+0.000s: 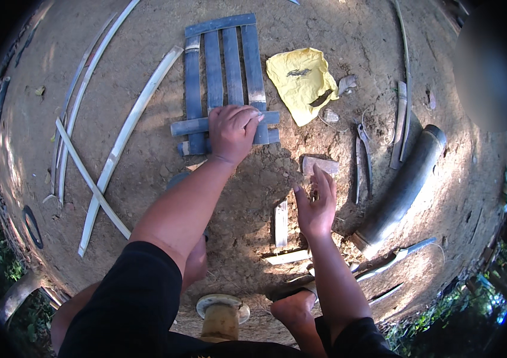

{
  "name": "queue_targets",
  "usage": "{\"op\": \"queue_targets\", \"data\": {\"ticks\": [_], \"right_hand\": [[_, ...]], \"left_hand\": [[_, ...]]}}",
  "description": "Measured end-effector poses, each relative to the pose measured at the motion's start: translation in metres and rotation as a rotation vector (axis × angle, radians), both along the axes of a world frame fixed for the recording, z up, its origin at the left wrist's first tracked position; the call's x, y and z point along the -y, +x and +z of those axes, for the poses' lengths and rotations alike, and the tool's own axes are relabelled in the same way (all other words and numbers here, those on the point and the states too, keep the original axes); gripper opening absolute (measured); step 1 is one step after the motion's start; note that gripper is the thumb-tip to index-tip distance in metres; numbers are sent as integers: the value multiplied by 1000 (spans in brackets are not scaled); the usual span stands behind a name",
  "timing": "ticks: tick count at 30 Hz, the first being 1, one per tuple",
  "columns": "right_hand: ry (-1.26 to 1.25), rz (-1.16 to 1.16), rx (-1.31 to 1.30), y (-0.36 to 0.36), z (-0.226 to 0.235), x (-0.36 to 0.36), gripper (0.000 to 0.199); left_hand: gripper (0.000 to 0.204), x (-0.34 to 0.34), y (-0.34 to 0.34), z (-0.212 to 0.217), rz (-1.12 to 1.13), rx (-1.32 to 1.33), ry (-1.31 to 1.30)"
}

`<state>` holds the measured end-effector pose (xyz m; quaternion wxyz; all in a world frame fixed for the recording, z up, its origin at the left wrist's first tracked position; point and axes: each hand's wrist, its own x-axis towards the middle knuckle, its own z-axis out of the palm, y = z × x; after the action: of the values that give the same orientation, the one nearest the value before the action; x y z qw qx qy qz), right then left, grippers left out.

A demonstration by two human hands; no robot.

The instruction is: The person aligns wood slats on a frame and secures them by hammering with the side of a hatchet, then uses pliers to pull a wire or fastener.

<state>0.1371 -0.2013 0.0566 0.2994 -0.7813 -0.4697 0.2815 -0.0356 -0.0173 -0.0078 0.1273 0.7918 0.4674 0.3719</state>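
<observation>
Centrally, a panel of blue-grey slats (223, 77) lies flat on the bare earth floor (337, 24), directly ahead of the person. Its four long slats run away from the person, roughly parallel, and are tied by one cross slat at the far end and two cross slats at the near end. The left hand (232, 132) rests palm-down on the near cross slats, fingers curled over them and pressing; it is closed loosely on the panel rather than wrapped around any single slat. The long axis of the panel therefore extends from that hand straight outward, and the left hand is clearly the nearer one, being in contact. The right hand (316, 203) is open, fingers spread and slightly raised, holding nothing; it hovers nearer the person and to the right of the panel, just short of a small flat wooden block (320, 164) that lies on the ground beyond its fingertips. A pair of pliers (362, 158) lies just to the right of that block, handles pointing toward the person. A crumpled yellow sheet (301, 80) lies right of the panel, near its middle. Further right, a dark bamboo tube (405, 185) lies diagonally, with a knife-like blade (396, 256) near its lower end. Short pale offcuts (281, 224) lie below the right hand. Long pale split strips (125, 137) lie to the left of the panel, well apart from both hands.
</observation>
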Motion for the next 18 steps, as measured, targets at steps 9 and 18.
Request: {"op": "queue_targets", "data": {"ticks": [9,18], "right_hand": [[-39,-43,235,13,-2,88,57],[-406,-76,124,7,-11,122,83]], "left_hand": [[6,-1,1,0,4,9,-4],[7,1,1,1,9,9,-32]]}}
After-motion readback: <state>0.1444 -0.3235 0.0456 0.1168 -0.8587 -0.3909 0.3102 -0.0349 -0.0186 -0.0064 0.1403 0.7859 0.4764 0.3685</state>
